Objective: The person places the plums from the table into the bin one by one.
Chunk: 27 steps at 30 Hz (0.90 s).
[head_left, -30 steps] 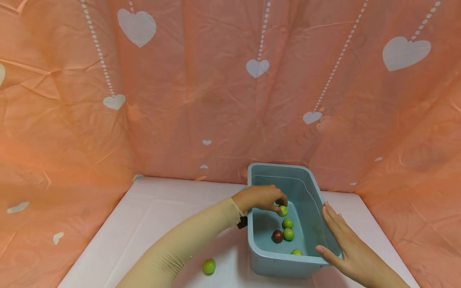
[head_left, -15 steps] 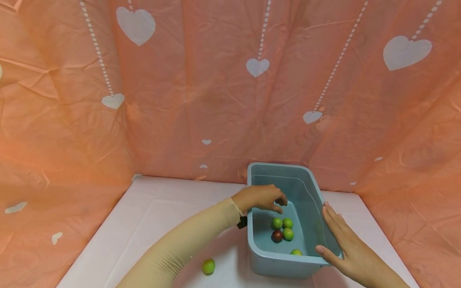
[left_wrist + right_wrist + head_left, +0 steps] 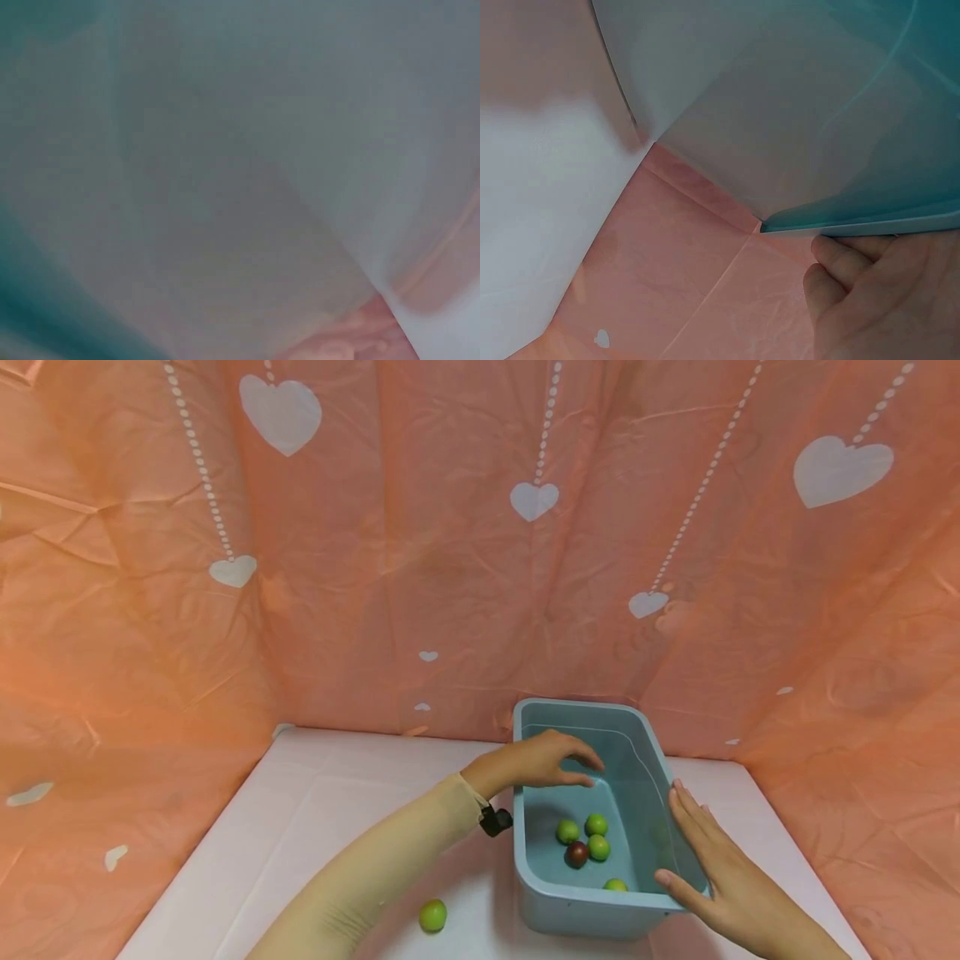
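Orange-pink sheeting (image 3: 405, 577) walls off the back and both sides, printed with white hearts (image 3: 281, 415) on dotted strings. White table (image 3: 360, 777) below it. Blue-grey bin (image 3: 585, 918) stands on the table, right of centre, far end close to the back sheeting. Beige sleeve (image 3: 375, 852) reaches in from the left. Right hand (image 3: 727, 868) lies against the bin's right rim, fingers straight, thumb spread at the near corner. Left hand (image 3: 543, 758) hangs over the bin's inside, wide, thumb and fingers apart; left wrist view too blurred to add much. Black device (image 3: 495, 820) on the left wrist. Inside the bin: three green fruits (image 3: 597, 824) bunched with one dark red fruit (image 3: 577, 854), another green fruit (image 3: 616, 885) partly hidden by the near rim. Last green fruit (image 3: 432, 915) sits on the table, left of the bin.
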Each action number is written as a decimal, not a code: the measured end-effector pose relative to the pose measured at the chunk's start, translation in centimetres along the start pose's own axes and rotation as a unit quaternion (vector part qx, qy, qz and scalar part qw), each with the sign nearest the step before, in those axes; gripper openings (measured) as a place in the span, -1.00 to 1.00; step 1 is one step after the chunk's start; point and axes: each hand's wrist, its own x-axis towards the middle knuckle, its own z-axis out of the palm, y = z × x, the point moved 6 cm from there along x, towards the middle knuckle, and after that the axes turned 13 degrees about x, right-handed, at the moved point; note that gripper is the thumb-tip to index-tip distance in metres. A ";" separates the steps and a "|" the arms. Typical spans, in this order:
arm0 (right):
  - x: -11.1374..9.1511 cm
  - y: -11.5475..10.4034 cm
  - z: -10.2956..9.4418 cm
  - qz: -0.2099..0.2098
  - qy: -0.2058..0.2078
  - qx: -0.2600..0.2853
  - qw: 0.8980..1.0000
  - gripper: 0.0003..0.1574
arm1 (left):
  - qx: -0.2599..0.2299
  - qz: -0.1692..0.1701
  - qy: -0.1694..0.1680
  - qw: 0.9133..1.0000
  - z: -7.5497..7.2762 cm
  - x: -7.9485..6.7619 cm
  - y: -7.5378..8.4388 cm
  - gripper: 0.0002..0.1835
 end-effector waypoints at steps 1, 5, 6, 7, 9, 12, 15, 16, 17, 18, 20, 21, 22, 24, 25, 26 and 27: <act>0.0 0.0 0.0 -0.002 0.000 0.001 1.000 0.30 | 0.001 -0.001 0.005 1.000 -0.2 -0.4 -0.1 -0.61; 0.0 0.1 0.0 0.000 0.001 0.005 1.000 0.31 | -0.013 -0.012 0.023 1.000 -1.2 -2.1 -0.8 -0.59; 0.0 0.2 0.0 0.003 0.000 0.006 1.000 0.32 | -0.016 -0.016 0.027 0.999 -1.4 -2.6 -1.0 -0.59; 0.0 0.2 0.0 0.005 -0.001 0.007 1.000 0.32 | -0.020 -0.020 0.032 0.999 -1.7 -3.1 -1.3 -0.58; 0.0 0.3 0.0 0.011 -0.003 0.008 1.000 0.32 | -0.030 -0.029 0.041 0.998 -2.1 -4.2 -1.7 -0.58; 0.0 0.3 0.1 0.013 -0.003 0.009 1.000 0.32 | -0.041 -0.041 0.054 0.997 -2.7 -5.7 -2.3 -0.57; 0.0 0.3 0.2 0.005 -0.001 0.009 1.000 0.32 | -0.054 -0.053 0.066 0.995 -3.0 -7.3 -2.7 -0.57; 0.1 0.2 0.2 0.002 0.001 0.009 1.000 0.32 | -0.056 -0.058 0.069 0.994 -3.1 -7.8 -2.9 -0.57; 0.1 0.2 0.2 -0.002 0.003 0.008 1.000 0.32 | -0.059 -0.065 0.071 0.994 -3.1 -8.3 -3.1 -0.56; 0.1 0.2 0.1 -0.003 0.003 0.008 1.000 0.32 | -0.063 -0.071 0.074 0.993 -3.2 -8.8 -3.2 -0.56; 0.1 0.1 0.1 -0.003 0.004 0.009 1.000 0.32 | -0.069 -0.083 0.078 0.991 -3.4 -9.8 -3.5 -0.56; 0.1 0.2 0.1 -0.002 0.004 0.010 1.000 0.32 | -0.075 -0.086 0.082 0.990 -3.5 -10.2 -3.6 -0.56; 0.1 0.2 0.1 0.001 0.003 0.010 1.000 0.32 | -0.078 -0.091 0.086 0.989 -3.6 -10.6 -3.8 -0.57; 0.1 0.2 0.1 0.005 0.003 0.011 1.000 0.32 | -0.078 -0.095 0.094 0.988 -3.7 -11.4 -4.0 -0.57; 0.1 0.2 0.1 0.005 0.004 0.012 1.000 0.32 | -0.077 -0.096 0.099 0.987 -3.8 -11.8 -4.0 -0.56; 0.1 0.2 0.1 0.007 0.004 0.013 1.000 0.32 | -0.076 -0.097 0.103 0.987 -3.9 -12.1 -4.1 -0.56; 0.0 0.3 0.2 0.008 0.004 0.014 1.000 0.32 | -0.073 -0.098 0.106 0.987 -3.9 -12.5 -4.1 -0.56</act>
